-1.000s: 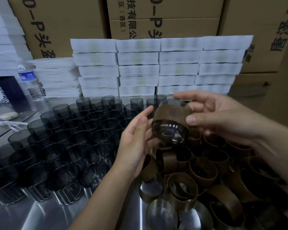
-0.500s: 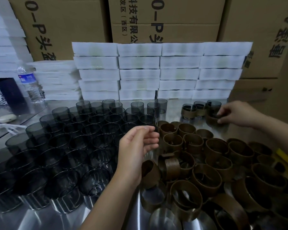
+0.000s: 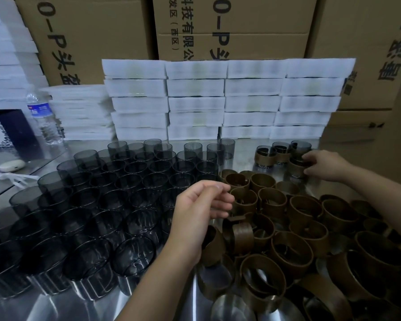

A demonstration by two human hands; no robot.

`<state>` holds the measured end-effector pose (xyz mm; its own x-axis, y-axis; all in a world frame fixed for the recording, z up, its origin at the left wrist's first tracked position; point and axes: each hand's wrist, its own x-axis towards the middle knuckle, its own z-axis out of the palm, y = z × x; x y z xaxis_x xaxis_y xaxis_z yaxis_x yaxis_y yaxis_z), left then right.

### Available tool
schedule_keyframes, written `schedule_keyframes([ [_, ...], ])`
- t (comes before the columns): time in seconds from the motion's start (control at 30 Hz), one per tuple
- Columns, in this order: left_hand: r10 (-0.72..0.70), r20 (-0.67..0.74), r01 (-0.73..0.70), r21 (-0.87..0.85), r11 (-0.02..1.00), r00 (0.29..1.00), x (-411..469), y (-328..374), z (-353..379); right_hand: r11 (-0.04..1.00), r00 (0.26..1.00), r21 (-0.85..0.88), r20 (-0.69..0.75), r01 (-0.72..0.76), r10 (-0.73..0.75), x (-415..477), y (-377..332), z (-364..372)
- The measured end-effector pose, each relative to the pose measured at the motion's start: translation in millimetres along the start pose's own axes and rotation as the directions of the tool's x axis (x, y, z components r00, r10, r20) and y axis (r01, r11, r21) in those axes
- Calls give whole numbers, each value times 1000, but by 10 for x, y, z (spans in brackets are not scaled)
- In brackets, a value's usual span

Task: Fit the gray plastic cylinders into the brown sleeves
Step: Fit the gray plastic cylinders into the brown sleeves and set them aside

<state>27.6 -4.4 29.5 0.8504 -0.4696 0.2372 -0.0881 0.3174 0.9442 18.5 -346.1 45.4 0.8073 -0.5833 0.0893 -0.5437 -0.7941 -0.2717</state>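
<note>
- left hand point(image 3: 200, 212): fingers point(image 3: 220, 200) loosely curled, narrow gap, holding nothing; hovers over the line where the 2 stocks meet.
- gray translucent plastic cylinders point(image 3: 134, 181): upright, open ends up, packed in rows on the shiny metal worktop point(image 3: 241, 149), left of and beyond the left fingers.
- brown open-ring sleeves point(image 3: 306, 212): loose heap right of and below the left fingers, some upright, some tipped.
- right hand point(image 3: 325, 164): fingers curled onto a sleeved gray cylinder point(image 3: 295, 167) standing on the worktop beyond the heap.
- 3 more sleeved cylinders point(image 3: 265, 156): upright, just left of and beyond the right fingers.
</note>
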Motion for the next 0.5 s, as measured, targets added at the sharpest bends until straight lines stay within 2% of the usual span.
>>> schedule_keyframes([
  [0.2,-6,12,6,9,1000,1000,-8,5,1,997,998,38,2,69,-69,-10,-134,-1],
  [0.33,-18,11,18,17,1000,1000,-16,0,9,969,970,35,-6,245,-245,-54,-469,-46],
  [0.43,-25,5,25,19,1000,1000,-19,-1,15,920,921,-38,31,390,-389,-36,-775,-50],
  [0.5,-26,-1,26,15,1000,1000,-20,0,21,901,905,-89,65,425,-421,33,-957,-51],
])
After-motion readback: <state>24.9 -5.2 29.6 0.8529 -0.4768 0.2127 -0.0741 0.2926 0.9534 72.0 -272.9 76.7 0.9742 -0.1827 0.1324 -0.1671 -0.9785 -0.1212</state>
